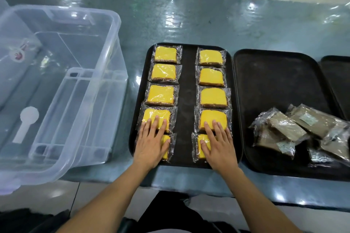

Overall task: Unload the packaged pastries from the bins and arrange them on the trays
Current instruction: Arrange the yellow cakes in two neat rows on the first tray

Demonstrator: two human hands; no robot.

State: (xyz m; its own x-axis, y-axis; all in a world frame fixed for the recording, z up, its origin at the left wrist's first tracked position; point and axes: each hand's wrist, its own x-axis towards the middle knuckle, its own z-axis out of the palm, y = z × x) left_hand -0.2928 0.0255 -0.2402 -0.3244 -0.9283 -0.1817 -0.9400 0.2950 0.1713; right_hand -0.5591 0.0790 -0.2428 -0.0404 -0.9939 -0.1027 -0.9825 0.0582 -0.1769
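Note:
A black tray point(186, 100) holds several wrapped yellow cake slices in two columns. My left hand point(151, 142) lies flat on the nearest slice of the left column point(166, 145), fingertips reaching onto the slice above it point(156, 117). My right hand point(217, 143) lies flat on the nearest slice of the right column point(200, 145), fingers over the one above point(213, 118). A second black tray point(274, 85) to the right carries a loose pile of wrapped brown pastries point(301, 130) at its near right.
A clear plastic bin point(56, 89) stands to the left on the glossy plastic-covered table point(189, 21), with nothing inside but a white label. The edge of a third black tray point(339, 77) shows at the far right. The table's front edge runs just below the trays.

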